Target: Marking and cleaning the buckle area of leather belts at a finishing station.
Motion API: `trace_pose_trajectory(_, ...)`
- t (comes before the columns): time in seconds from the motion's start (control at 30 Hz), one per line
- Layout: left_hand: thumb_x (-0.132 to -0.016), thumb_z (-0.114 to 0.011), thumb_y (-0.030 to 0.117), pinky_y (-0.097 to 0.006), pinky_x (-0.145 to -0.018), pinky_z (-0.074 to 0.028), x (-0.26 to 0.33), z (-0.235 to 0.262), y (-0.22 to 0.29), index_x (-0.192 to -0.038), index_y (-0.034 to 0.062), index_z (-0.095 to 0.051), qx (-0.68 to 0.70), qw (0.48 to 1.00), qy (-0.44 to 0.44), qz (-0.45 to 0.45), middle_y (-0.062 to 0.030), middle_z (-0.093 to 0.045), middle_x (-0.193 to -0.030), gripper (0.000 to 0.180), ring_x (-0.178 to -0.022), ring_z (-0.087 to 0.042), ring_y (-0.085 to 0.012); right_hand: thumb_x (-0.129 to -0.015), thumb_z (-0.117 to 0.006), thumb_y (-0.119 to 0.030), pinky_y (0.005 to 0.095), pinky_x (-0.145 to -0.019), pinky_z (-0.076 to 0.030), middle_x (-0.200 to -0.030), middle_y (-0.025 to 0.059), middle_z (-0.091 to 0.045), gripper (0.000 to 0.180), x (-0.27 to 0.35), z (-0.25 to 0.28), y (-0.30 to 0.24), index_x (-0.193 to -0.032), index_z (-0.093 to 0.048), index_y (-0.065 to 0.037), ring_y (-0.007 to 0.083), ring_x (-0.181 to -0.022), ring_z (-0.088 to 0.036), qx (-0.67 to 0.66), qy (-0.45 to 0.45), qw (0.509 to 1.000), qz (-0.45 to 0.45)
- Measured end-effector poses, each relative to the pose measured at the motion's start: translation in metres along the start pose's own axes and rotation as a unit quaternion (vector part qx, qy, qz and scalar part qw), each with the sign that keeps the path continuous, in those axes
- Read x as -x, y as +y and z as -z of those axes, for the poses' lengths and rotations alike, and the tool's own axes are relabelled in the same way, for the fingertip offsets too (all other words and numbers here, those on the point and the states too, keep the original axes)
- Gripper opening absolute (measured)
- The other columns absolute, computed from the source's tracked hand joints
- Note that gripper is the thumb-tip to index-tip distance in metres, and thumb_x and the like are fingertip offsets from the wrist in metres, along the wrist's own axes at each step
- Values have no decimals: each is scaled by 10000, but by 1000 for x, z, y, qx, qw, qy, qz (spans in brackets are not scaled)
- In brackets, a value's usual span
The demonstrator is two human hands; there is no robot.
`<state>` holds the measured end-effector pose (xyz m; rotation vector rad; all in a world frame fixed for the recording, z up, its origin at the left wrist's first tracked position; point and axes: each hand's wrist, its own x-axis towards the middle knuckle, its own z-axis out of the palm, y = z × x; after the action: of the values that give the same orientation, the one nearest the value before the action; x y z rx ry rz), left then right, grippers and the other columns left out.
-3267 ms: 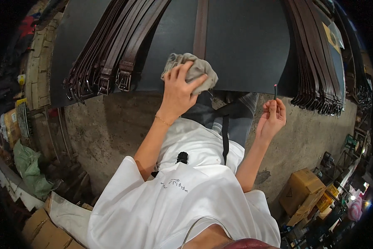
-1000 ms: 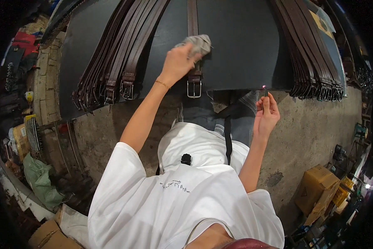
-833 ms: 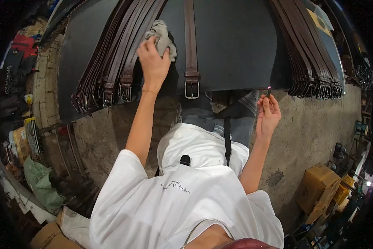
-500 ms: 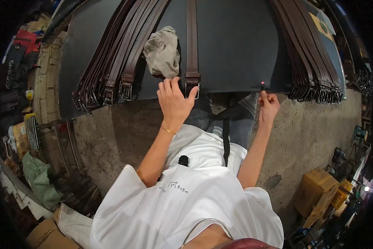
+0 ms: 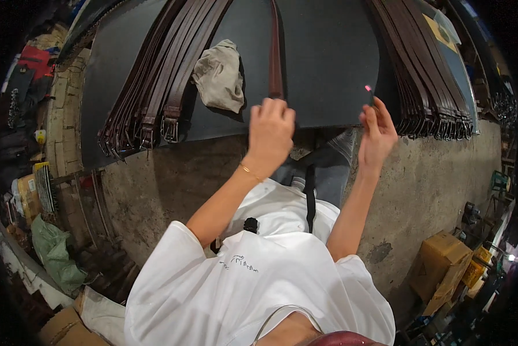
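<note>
A single dark brown leather belt [image 5: 275, 52] runs down the middle of the black-topped table [image 5: 328, 63], its near end twisted edge-on. My left hand [image 5: 271, 131] is closed around that near end at the table's front edge; the buckle is hidden by the hand. To the right, my right hand [image 5: 377, 137] pinches a slim dark stick with a bright pinkish-red tip [image 5: 369, 90], held upright over the front edge. A crumpled beige cloth [image 5: 219, 76] lies on the table just left of the belt.
Several brown belts with metal buckles lie in a left row [image 5: 155, 75] and a right row [image 5: 423, 69], buckles at the front edge. Cardboard boxes [image 5: 441, 262] stand on the floor at right. A green sack [image 5: 54, 251] sits at lower left.
My left hand has moved right from beside the cloth and gripped the belt's buckle end, which has turned on its side. My right hand has risen slightly with the stick. The cloth shifted slightly left.
</note>
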<state>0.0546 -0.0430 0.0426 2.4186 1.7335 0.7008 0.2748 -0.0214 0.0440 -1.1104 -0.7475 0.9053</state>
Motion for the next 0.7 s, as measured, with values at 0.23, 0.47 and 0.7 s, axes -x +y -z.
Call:
trace_pose_trajectory(0.23,-782,-725,165,-458,-992,-389,19,-21,27,-1057,-10,-643,-30,998,-34,-44,-169,-567,-1276,336,-1161,-515,-321,-907,-704,-132,249,-740,-513,-884,42,-725,208,-37,-108,38,-1055,-753,5,106,-796,-647,107,-284,953,-28)
trace_pose_trajectory(0.47,-806,-686,-31,-377,-781,-507,13,9,-19,-947,1,-683,191,971,115,87,-122,-640,-988,145,-912,-638,-305,-937,-689,-148,261,-777,-551,-930,62,-716,212,-47,-128,91,-1067,-728,16,125,-859,-686,45,-330,936,-114)
trace_pose_trajectory(0.7,-868,-708,82,-363,-673,-510,-16,-1,-43,-962,-14,-707,170,962,-7,214,-131,-664,-890,134,-720,-653,-305,-949,-679,-138,275,-858,-573,-968,78,-706,212,-52,-122,94,-1086,-708,22,154,-914,-703,-50,-311,927,-204)
